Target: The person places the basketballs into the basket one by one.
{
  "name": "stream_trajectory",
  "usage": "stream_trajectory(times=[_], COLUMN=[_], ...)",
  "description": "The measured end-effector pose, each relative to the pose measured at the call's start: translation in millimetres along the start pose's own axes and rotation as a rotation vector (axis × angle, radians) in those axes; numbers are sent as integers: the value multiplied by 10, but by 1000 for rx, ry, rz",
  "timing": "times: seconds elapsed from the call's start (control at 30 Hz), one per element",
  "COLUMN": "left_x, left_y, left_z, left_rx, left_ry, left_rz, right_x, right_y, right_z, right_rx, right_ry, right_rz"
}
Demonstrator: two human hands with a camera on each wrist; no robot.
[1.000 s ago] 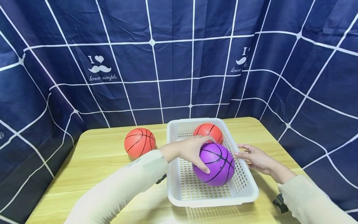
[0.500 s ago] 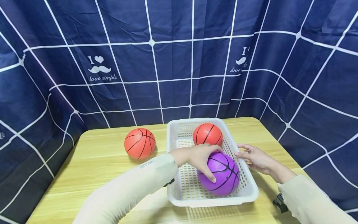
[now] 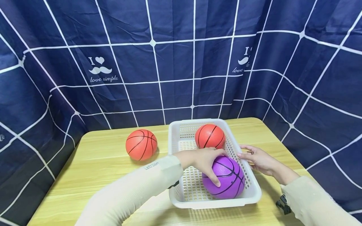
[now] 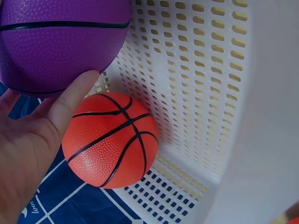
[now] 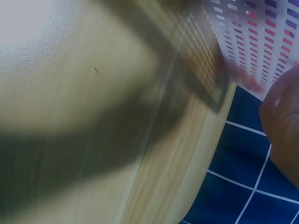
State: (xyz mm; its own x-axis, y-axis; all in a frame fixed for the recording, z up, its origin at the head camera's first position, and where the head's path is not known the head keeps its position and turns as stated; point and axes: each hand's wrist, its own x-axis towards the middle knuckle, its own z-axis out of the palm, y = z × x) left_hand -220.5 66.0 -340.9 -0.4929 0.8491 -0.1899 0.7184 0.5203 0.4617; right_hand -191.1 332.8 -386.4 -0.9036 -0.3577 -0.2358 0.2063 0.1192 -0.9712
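inside the white basket (image 3: 215,204), the left hand (image 3: 205,160) grips the purple ball (image 3: 228,179), fingers curved round it; the right hand (image 3: 262,162) touches the basket's side, fingers loosely extended.

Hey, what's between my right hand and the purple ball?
In the head view, the basket's side wall lies between the right hand and the purple ball.

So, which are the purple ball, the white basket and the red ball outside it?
Purple ball (image 3: 228,179), head view: middle of its visible surface.
White basket (image 3: 215,205), head view: near rim.
Red ball (image 3: 141,145), head view: middle of its visible surface.
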Motion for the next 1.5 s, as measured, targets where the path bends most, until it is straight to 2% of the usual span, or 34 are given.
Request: stream_trajectory(times=[0.23,0.5,1.1,1.33,1.5], left_x=[27,0,-37,-80,-138], left_y=[-28,-24,-41,-64,-110], left_z=[5,20,-5,-58,-147], left_rx=[-44,-75,-26,-54,-89], left_ry=[-32,-62,-32,-17,10], left_rz=[46,16,-32,-56,-39], right_x=[-4,-3,-23,-25,-22], right_y=[-5,5,-23,-27,-24], right_z=[-6,4,19,19,18], right_rx=[-3,-4,-32,-18,-3], right_ry=[4,-1,-5,-10,-22], right_rz=[-3,-9,-12,-14,-16])
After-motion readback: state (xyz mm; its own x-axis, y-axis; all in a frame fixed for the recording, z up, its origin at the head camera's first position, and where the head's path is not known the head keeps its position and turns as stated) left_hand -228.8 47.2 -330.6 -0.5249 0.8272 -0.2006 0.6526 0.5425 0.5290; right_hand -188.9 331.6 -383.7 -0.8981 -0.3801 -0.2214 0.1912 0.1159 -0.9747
